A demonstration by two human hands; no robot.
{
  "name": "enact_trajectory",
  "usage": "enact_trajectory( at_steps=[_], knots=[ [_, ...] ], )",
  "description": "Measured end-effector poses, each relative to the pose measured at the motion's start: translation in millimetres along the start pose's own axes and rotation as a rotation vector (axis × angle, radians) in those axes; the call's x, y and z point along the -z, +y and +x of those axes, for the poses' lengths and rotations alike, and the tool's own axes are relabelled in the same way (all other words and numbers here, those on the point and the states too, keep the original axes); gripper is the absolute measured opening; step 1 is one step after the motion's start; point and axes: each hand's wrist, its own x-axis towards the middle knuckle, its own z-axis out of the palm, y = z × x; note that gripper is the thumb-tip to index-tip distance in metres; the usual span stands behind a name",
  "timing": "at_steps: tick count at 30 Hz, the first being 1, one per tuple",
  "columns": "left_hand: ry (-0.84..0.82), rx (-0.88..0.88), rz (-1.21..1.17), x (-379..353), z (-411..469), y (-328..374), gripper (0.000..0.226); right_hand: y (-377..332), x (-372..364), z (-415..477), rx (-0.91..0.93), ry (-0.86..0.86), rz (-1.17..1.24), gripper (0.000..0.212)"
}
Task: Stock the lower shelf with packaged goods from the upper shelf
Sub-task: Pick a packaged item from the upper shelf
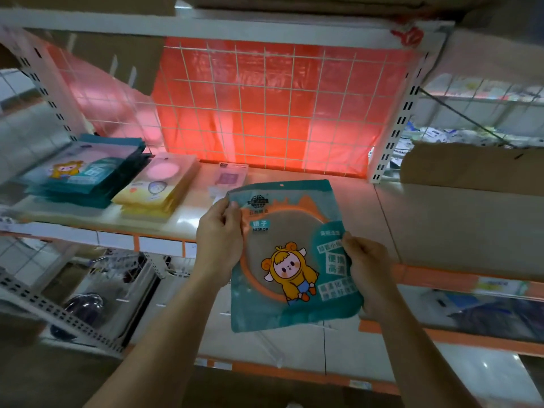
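**Head view.** A teal plastic pouch (294,260), printed with a yellow-hooded cartoon figure and holding a round orange-rimmed mirror, is held in the air. It sits just in front of the orange front edge of a pale shelf board (353,207), tilted, with its top toward the shelf.

- **Hands:** The left hand (219,240) pinches the pouch's upper left edge, thumb on the printed face and fingers hidden behind. The right hand (368,275) grips the right edge and covers part of the print.
- **On the board:** A stack of teal pouches (85,175) lies at the left edge, with a stack of yellow pouches (156,189) just beside it. A small pale packet with a purple patch (228,178) lies near the middle. The held pouch hides its near end, and its print is too blurred to read.
- **Back of the shelf:** A red plastic sheet (265,107) hangs behind a white wire grid.
- **Below:** The pouch and forearms largely hide the shelf board one level down (265,348).
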Motion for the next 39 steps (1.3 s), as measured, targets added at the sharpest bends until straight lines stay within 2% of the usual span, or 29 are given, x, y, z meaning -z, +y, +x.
enact_trajectory(
  at_steps=[11,19,23,29,39],
  knots=[
    [-0.033,0.022,0.066,-1,65,-13,0.027,-6,-39,50,0.059,0.063,-0.012,0.039],
    [-0.015,0.007,0.083,-10,112,-10,0.04,-18,-57,94,0.039,0.041,0.012,0.034],
    [0.004,0.036,0.054,-4,126,-4,0.035,-21,-74,105,0.065,0.049,-0.04,0.036],
    [0.027,0.109,-0.004,22,153,-13,0.032,-25,-109,108,0.146,0.091,-0.149,0.04],
    [-0.058,0.044,0.092,101,193,-29,0.032,-28,-197,76,0.164,0.173,-0.115,0.043]
  ],
)
